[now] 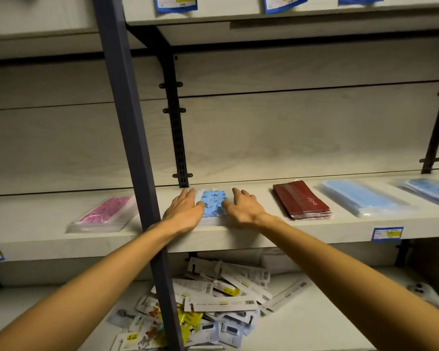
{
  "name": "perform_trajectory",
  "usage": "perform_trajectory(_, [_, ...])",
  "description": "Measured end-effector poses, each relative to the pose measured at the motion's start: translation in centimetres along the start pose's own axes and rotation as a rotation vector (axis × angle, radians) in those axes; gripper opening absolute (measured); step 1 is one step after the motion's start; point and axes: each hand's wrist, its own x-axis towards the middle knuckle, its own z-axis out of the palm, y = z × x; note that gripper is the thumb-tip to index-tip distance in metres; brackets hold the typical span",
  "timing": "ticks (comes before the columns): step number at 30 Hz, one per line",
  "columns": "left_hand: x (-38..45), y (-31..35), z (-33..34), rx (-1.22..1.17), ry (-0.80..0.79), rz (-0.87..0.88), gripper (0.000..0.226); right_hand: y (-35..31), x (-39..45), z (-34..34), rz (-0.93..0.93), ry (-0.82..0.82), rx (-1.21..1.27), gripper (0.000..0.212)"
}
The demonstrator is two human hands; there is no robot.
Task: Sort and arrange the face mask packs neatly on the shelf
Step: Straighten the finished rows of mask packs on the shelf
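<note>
1. We look at a pale shelf (238,239) running across the middle of the frame, with a dark upright post (134,153) crossing it left of centre.
2. Our left hand (185,211) and right hand (243,209) reach in from the bottom corners and meet at centre frame.
3. Between them lies a blue patterned mask pack (212,203), flat on the shelf. Both hands rest spread, fingers extended, pressing against its left and right edges; neither is closed around it.
4. To the left of the post, a pink patterned pack (106,214) lies flat.
5. Right of centre sits a dark red pack stack (302,201), then a light blue pack stack (360,198), and another blue stack (431,191) at the right edge.
6. At lower centre, on the shelf below, a jumbled pile of small packaged goods (213,307) lies scattered.
7. Blue-and-yellow price tags (387,233) hang on the shelf edges.
</note>
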Motion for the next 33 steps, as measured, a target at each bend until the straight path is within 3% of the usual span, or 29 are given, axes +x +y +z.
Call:
perform_trajectory(4, [0.9,-0.1,1.2,0.089,-0.113,0.059,0.061,0.5,1.0,1.0,-0.052,-0.129,-0.095,0.052])
perform_trajectory(11, [1.3,-0.5,1.9,0.075,-0.181,0.036,0.061,1.0,1.0,1.3,-0.056,-0.162,-0.132,0.058])
perform_trajectory(17, [1.4,2.7,-0.7,0.213,0.027,0.177,0.065,4.6,-1.3,-3.8,-0.08,0.094,-0.152,0.053])
perform_trajectory(22, [0.9,10.5,0.3,0.103,0.03,0.398,0.052,11.3,-4.3,-9.4,0.077,0.312,-0.152,0.05])
perform_trajectory(25, [0.1,14.9,3.3,-0.082,-0.109,0.332,0.049,14.8,-5.1,-11.2,0.266,0.193,-0.074,0.037])
perform_trajectory(28, [0.1,17.8,6.3,-0.158,-0.272,0.235,0.041,16.6,-5.1,-11.6,0.289,0.05,0.086,0.014])
perform_trajectory(33, [0.5,19.3,8.0,-0.207,-0.189,0.119,0.025,17.1,-4.0,-11.1,0.205,0.017,0.216,0.019])
